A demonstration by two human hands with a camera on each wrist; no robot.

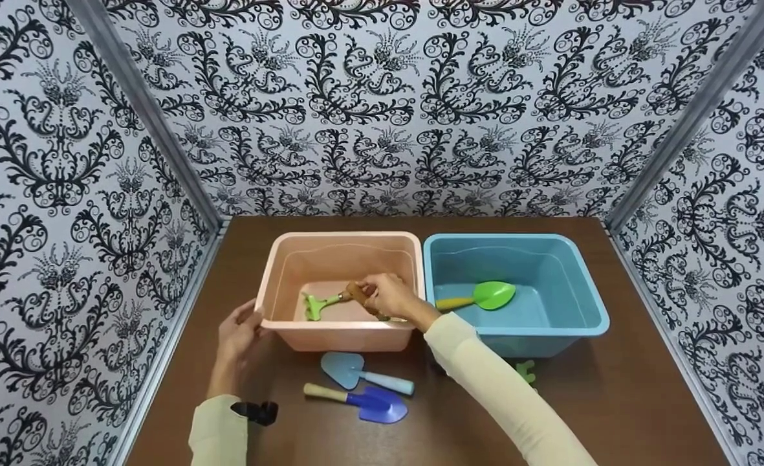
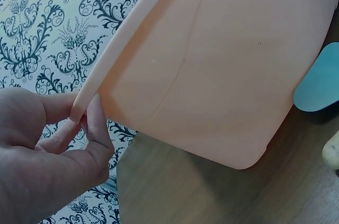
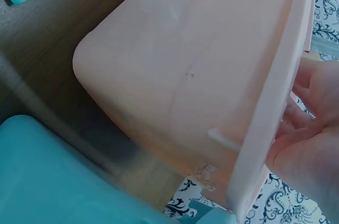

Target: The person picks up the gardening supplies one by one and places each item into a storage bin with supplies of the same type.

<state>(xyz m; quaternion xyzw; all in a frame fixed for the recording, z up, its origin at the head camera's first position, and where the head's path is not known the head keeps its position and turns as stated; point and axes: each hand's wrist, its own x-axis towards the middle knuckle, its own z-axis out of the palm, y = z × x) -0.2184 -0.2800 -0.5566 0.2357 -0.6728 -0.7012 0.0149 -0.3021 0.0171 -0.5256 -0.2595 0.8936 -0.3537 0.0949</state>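
Note:
In the head view, a peach tub [image 1: 346, 325] stands on the left with a green hand rake [image 1: 317, 305] inside it. My left hand [image 1: 238, 333] pinches that tub's rim at its front left corner; the left wrist view shows thumb and fingers on both sides of the rim [image 2: 106, 60]. Reaching over the front wall, my right hand [image 1: 391, 296] grips a brown wooden handle [image 1: 358, 294] inside the tub. The hand and the front wall hide much of that tool, and whether the handle belongs to the rake I cannot tell. The right wrist view shows the right hand [image 3: 310, 128] behind the rim.
A blue tub [image 1: 517, 332] stands close on the right, holding a green trowel [image 1: 493, 295] with a yellow handle. In front lie a light blue trowel [image 1: 343, 369] and a dark blue trowel [image 1: 382, 406]. A green tool piece [image 1: 525, 370] shows beside the right sleeve. Patterned walls surround the table.

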